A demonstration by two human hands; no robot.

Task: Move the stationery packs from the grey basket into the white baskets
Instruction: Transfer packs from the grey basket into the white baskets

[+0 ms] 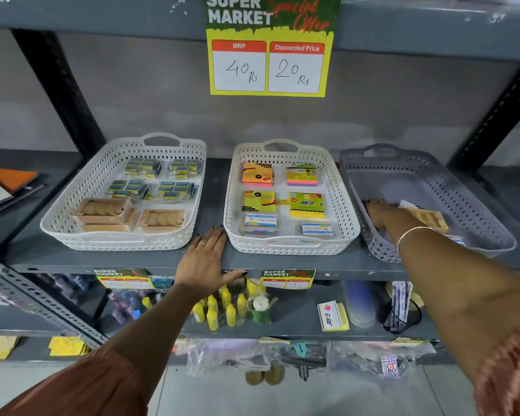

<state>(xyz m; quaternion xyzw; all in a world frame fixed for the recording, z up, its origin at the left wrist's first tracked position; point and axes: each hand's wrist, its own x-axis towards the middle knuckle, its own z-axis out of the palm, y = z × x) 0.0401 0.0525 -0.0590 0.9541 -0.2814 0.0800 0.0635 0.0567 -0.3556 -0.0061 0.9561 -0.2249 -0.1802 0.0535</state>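
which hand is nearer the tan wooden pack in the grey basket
Right. The right hand is inside the grey perforated plastic basket, touching the tan wooden pack; the left hand lies flat on the shelf edge.

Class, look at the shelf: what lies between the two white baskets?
In the head view, the person's left hand rests flat on the bare grey shelf there.

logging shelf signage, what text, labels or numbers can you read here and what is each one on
"SUPER MARKET", "Special Offer", "MRP 40 Rs", "Discounted Price 20 Rs": price sign on the upper shelf edge.
"SUPER MARKET": small tags on the shelf edge; prices blurred.
"Maruti Mart": sticker on the clear box in the middle white basket.
"QI BO": bag on the bottom shelf.
Sticky-note packs and left white basket packs: too blurred.
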